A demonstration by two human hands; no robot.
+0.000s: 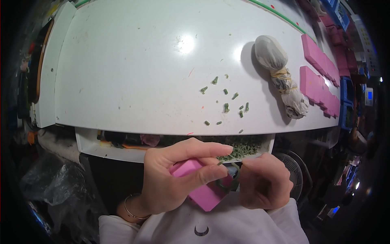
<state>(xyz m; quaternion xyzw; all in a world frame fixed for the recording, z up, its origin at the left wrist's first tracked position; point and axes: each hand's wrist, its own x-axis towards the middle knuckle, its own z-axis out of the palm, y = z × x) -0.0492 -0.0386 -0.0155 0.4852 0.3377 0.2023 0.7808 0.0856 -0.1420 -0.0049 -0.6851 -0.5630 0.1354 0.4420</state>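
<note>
My left hand (178,175) is wrapped around a pink block (207,195) that looks like a rubber mould. It is held tilted, close to my body below the table's near edge. By the left thumb tip, over the block's right end, is a dark green ring-shaped piece (235,179). My right hand (266,181) is closed just to the right of that piece, thumb and forefinger together beside it. What the right fingers pinch is hidden.
Small green offcuts (226,107) lie scattered on the white table (134,73). A white wrapped bundle tied with bands (280,75) lies at right, beside rows of pink blocks (313,83). Beneath the table edge, an open drawer (87,142) holds green scraps (245,150). A fan (293,168) stands lower right.
</note>
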